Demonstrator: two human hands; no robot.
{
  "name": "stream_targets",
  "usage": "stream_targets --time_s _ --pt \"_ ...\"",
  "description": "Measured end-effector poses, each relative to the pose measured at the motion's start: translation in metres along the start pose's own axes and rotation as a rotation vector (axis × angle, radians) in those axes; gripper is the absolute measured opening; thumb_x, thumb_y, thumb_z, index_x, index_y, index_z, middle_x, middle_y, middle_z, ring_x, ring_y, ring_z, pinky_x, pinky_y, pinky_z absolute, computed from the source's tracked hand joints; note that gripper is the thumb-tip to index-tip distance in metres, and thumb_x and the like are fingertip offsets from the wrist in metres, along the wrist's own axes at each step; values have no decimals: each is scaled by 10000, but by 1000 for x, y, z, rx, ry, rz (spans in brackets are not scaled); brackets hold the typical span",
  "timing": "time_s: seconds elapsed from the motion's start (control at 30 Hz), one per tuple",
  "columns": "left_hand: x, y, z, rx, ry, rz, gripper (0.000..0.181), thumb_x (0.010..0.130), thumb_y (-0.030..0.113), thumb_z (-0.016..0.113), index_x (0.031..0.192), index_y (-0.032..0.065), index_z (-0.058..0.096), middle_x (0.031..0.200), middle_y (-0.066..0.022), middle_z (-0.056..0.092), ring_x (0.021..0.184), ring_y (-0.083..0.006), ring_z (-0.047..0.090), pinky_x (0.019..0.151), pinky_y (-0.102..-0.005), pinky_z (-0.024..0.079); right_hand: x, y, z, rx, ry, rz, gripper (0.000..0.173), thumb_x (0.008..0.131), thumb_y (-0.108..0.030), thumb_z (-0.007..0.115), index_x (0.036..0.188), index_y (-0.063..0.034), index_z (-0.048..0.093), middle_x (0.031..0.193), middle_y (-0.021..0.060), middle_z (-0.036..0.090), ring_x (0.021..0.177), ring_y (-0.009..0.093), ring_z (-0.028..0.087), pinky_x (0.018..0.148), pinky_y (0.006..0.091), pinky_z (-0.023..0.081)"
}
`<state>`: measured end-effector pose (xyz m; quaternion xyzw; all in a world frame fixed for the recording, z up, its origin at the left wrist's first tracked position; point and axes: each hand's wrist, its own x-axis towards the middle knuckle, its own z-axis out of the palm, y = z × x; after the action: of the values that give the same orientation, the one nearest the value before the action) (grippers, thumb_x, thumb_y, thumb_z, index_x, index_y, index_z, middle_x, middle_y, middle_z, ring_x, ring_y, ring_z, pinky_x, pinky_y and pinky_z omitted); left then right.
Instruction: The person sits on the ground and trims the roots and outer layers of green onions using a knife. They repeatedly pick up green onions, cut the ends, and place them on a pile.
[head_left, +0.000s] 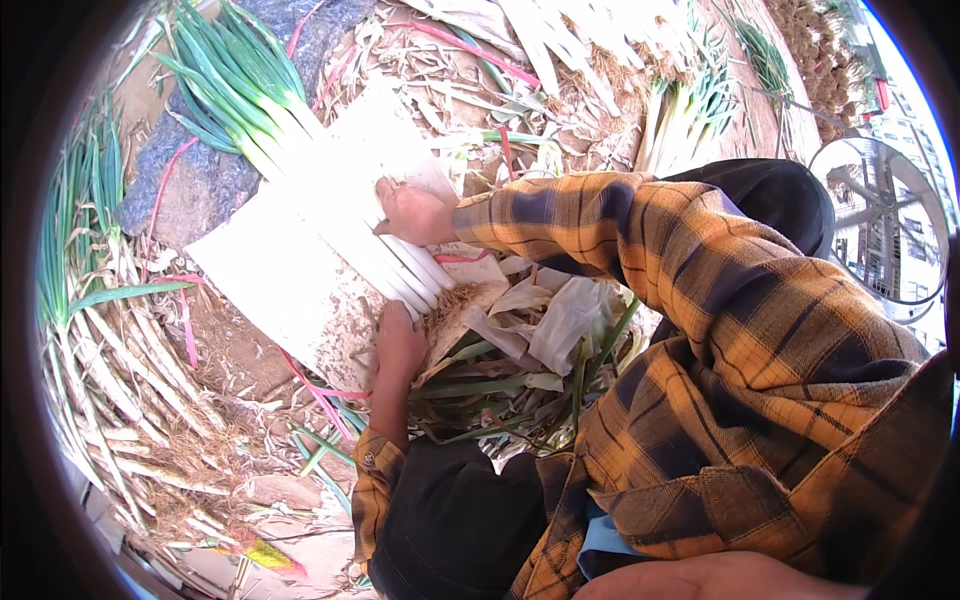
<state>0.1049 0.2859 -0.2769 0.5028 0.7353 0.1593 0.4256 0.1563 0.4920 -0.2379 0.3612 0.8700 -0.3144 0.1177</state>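
Observation:
A bundle of green onions (405, 264) lies slantwise on a pale, dirt-specked board (300, 300), with green leaves (232, 82) towards the upper left and brown roots (454, 304) towards me. Across the upper side of the white stalks rests my right hand (416, 212), its fingers curled over them. My left hand (399, 337) holds the lower side close to the root end; some of its fingers are hidden. Strong glare washes out the middle of the bundle. A pink strap (461, 258) shows beside the stalks, and another (322, 390) lies at the board's lower edge.
More untrimmed onions (135, 375) with roots lie at the left. White stalks (525, 37) and a leafy bundle (686, 112) lie at the top. Clear plastic film (574, 319) and loose leaves (495, 386) are near my legs. A round fan (877, 217) stands at the right.

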Motion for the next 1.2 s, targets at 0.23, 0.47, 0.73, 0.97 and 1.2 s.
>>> stream_targets --time_s 0.23,0.47,0.73,0.97,1.2 --pt "2 -2 -2 39 -49 -29 287 807 161 552 1002 -5 424 1084 -209 473 1026 -401 471 818 -498 414 50 -4 -17 -30 58 -88 728 805 -275 636 1276 103 229 703 220 607 643 348 616 600 425 482" --pt "-5 -8 1 2 -21 -17 265 781 139 554 958 -10 427 1026 -214 470 992 -403 460 814 -486 401 58 -5 -29 207 -172 -70 814 798 -262 653 1341 72 148 597 181 586 508 311 592 541 398 483" --pt "-8 -2 -1 -96 -54 -45 241 775 108 541 933 -18 411 985 -237 460 954 -429 448 802 -486 390 59 -4 -7 218 -154 -158 874 815 -189 629 1389 54 18 651 226 591 539 296 605 560 396 492" --pt "-6 2 -11 -52 -119 -123 208 786 120 539 893 -20 430 983 -226 474 945 -423 463 777 -487 399 62 -7 -14 206 -232 -170 856 804 -181 619 1363 80 25 704 258 592 619 365 615 591 430 491" --pt "15 46 -38 265 216 262 373 763 39 473 1132 -2 504 1247 -150 469 1147 -334 435 896 -447 379 64 -3 -11 164 -155 -231 835 832 -206 607 1363 96 37 664 245 584 599 360 607 556 409 488"
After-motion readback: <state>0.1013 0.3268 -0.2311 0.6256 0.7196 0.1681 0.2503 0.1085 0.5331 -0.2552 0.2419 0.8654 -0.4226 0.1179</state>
